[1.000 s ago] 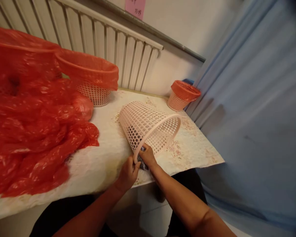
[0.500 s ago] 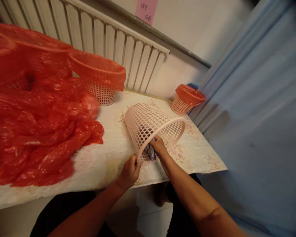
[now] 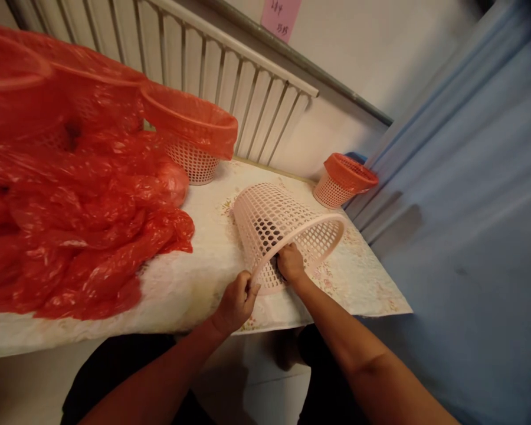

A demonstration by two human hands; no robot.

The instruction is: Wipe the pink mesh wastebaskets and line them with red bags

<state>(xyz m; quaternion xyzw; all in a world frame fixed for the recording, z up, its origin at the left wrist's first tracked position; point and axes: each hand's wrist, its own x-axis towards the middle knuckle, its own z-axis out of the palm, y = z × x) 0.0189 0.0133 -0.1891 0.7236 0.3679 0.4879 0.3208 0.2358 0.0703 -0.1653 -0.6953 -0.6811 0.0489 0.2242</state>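
A pale pink perforated wastebasket (image 3: 277, 203) lies on its side on the table, its mouth turned toward me and to the right. My left hand (image 3: 238, 300) grips the near edge of its rim, fingers closed. Inside the mouth, my right hand (image 3: 291, 263) is closed on a dark cloth (image 3: 268, 232). The cloth shows mostly as dark patches through the holes of the basket's wall, and the fingertips are hidden.
Red plastic bags (image 3: 92, 236) lie heaped at the left. Behind them stands a bag-lined wastebasket (image 3: 197, 162). A small lined basket (image 3: 334, 192) stands at the back right. A radiator (image 3: 212, 71) runs behind the table (image 3: 203, 271); a blue curtain (image 3: 460, 236) hangs at the right.
My right hand has pushed the cloth deeper into the wastebasket, and less cloth shows at the mouth. My left hand keeps its hold on the rim. The view has shifted slightly.
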